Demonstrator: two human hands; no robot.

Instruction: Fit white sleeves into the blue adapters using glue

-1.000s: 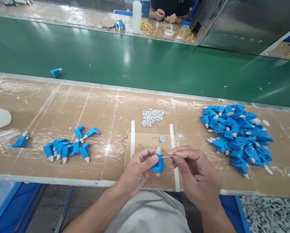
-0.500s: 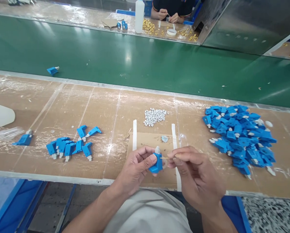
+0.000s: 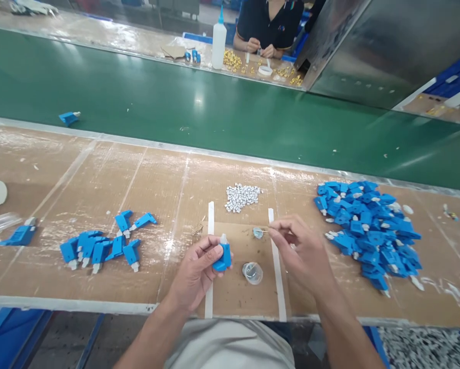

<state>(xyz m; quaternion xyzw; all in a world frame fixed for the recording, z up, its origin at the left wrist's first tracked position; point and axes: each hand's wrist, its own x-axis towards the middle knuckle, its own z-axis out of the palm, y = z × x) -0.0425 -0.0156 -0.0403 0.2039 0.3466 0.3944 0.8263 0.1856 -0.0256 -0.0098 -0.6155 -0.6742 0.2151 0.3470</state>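
The person's left hand is holding a blue piece with a pale tip pointing up, its grip closed around the body, above the left part of a cardboard sheet on the table. The right hand is pinching the end of a thin stick, thumb and fingertips close together; the stick's other end is reaching a bluish lump. A clear cup is standing between the hands. Small whitish bits are lying beyond the sheet, and a pile of blue pieces is resting to the right.
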